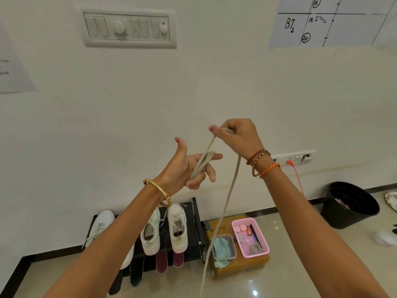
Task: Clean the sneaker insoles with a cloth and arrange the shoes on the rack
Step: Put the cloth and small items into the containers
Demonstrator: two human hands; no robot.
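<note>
White wall behind, with the rack (196, 222) below holding white sneakers (177, 229). Left hand (189, 166) has its fingers spread, a shoelace (227, 203) wound around them; right hand (238, 136) pinches the lace's upper end. Best to keep tension even, so the loops sit flat.

Rack (196, 229) against wall at floor level, low centre; sneakers (164, 230) side by side on top, another sneaker (101, 226) left of them; insoles (169, 260) poking out below pair; box (238, 265) just right of rack; two tubs on box, cloth tub (223, 247) left, tray (250, 237) right, touching; bin (349, 204) far right by wall; socket strip (293, 158) on wall above box; switch panel (129, 27) high on wall, upper left; lace (223, 211) hanging in front of box.
</note>
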